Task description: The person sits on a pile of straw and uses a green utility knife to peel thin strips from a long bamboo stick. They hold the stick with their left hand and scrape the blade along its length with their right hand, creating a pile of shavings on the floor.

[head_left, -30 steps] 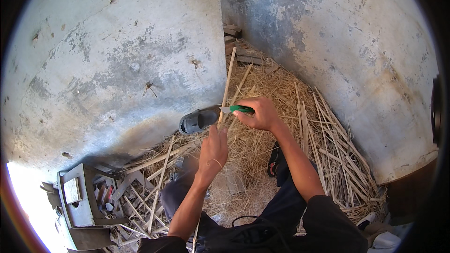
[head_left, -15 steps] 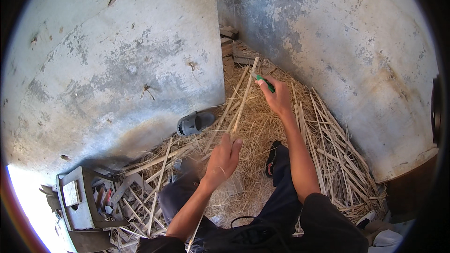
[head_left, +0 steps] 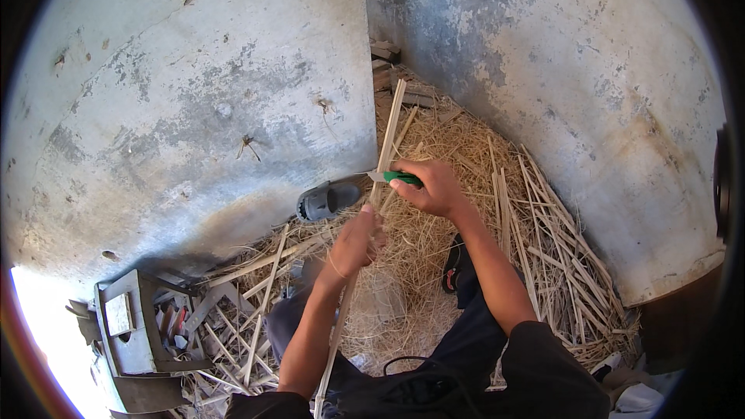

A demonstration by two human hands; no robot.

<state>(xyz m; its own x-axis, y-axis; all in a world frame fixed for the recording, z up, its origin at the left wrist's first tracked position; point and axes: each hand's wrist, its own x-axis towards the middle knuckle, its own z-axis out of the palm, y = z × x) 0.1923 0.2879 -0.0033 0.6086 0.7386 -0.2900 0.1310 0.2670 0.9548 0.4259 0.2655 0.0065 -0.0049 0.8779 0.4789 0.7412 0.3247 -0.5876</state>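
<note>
A long pale split-wood strip (head_left: 393, 118), perhaps bamboo, slants up from my lap toward the wall corner. My left hand (head_left: 355, 245) is closed around its middle. Just beyond, my right hand (head_left: 436, 189) grips the green handle of a knife (head_left: 402, 178). The short blade points left and lies across the strip, appearing to touch it. Part of the right thumb and fingers hides the handle. The strip's lower end runs beside my left forearm.
Thin shavings (head_left: 434, 264) cover the floor between my legs. Several loose strips (head_left: 570, 264) lean along the right wall. A grey clog (head_left: 328, 200) lies by the left wall (head_left: 186, 109). At lower left stands a worn box (head_left: 140, 326) beside scraps.
My right hand and the knife have come down the strip, closer to my left hand. The left hand has shifted slightly up and left, and the strip's far end has swung left.
</note>
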